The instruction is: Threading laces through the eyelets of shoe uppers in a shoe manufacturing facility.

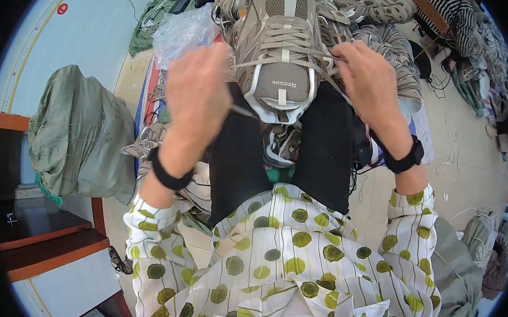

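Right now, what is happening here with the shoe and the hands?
A person seated on the floor holds a beige sneaker on the lap, heel toward the body. The right hand pinches a lace drawn across the shoe's tongue, and the left hand is raised beside the shoe, fingers curled near the lace's other side. More sneakers lie piled ahead, with a clear plastic bag to the left and a green sack against the wall.

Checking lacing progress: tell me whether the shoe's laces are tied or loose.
Loose. The shoe has no bow or knot in view; the right hand pulls one lace taut sideways, and the left hand holds another strand.
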`<state>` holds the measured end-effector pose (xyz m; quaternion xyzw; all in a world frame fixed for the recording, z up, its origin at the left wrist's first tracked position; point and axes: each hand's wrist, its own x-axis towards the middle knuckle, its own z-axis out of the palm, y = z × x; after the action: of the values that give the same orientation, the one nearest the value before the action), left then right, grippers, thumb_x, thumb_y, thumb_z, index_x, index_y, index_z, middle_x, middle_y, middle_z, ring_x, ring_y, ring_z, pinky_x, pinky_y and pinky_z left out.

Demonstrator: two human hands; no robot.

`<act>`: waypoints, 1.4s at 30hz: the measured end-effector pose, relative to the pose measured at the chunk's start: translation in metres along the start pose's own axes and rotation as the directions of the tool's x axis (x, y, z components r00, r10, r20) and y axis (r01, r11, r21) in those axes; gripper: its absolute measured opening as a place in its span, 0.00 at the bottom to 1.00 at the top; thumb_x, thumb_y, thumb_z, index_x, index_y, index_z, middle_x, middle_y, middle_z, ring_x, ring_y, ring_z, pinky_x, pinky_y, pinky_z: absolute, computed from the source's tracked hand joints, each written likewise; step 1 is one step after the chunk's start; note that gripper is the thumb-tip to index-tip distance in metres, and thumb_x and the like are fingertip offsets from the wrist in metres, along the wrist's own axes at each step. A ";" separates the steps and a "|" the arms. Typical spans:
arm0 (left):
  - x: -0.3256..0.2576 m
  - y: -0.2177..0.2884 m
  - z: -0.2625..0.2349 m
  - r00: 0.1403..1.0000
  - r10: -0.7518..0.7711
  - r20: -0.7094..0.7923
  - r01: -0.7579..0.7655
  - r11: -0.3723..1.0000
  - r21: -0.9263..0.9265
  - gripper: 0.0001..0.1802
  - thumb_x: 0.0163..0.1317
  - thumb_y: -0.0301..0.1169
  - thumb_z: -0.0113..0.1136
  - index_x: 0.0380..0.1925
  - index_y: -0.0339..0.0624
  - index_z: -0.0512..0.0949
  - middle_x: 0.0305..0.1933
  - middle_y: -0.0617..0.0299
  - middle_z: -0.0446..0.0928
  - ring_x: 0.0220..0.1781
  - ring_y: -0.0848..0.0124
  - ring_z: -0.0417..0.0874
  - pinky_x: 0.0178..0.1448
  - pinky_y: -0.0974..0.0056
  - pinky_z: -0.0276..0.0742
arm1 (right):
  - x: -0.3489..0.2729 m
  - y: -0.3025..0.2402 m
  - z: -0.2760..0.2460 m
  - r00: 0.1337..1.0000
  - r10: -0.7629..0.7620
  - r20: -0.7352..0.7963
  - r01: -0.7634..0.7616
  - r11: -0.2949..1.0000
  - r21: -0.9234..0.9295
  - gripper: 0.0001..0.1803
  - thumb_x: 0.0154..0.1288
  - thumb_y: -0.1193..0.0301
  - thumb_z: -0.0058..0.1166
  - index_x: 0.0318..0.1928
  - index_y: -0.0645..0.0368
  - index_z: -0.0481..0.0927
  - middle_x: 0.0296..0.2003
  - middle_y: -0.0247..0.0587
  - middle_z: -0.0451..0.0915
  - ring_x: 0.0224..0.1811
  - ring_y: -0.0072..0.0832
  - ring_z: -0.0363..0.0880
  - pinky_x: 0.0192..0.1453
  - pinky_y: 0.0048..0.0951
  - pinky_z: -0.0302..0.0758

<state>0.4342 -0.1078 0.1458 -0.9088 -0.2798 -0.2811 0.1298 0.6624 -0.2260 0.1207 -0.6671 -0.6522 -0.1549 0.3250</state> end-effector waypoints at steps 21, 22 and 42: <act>-0.086 -0.110 0.042 0.880 -0.419 0.225 0.444 0.893 -0.075 0.09 0.51 0.30 0.60 0.33 0.41 0.75 0.35 0.54 0.75 0.38 0.57 0.77 0.41 0.58 0.72 | 0.001 -0.024 0.016 0.917 0.351 0.187 -0.395 0.754 0.525 0.13 0.58 0.66 0.59 0.33 0.64 0.74 0.30 0.41 0.77 0.29 0.29 0.75 0.36 0.29 0.72; -0.068 -0.088 0.038 0.907 -0.386 0.166 0.419 0.862 -0.284 0.11 0.50 0.29 0.61 0.34 0.40 0.76 0.35 0.54 0.75 0.38 0.57 0.77 0.42 0.59 0.72 | 0.000 -0.030 0.013 0.936 0.310 0.165 -0.350 0.781 0.518 0.11 0.57 0.68 0.58 0.32 0.64 0.74 0.28 0.41 0.77 0.29 0.30 0.75 0.36 0.30 0.72; 0.015 0.020 0.033 0.995 -0.063 -0.078 0.034 0.944 -0.329 0.08 0.51 0.22 0.55 0.31 0.43 0.69 0.31 0.57 0.69 0.33 0.57 0.74 0.36 0.56 0.68 | -0.013 0.008 0.005 0.860 0.337 0.382 -0.509 0.550 0.662 0.07 0.62 0.70 0.53 0.37 0.60 0.74 0.20 0.31 0.73 0.22 0.15 0.70 0.26 0.19 0.67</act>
<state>0.4705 -0.1049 0.1261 -0.8974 -0.2457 -0.3661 -0.0177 0.6677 -0.2326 0.1068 -0.6248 -0.5061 0.2796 0.5247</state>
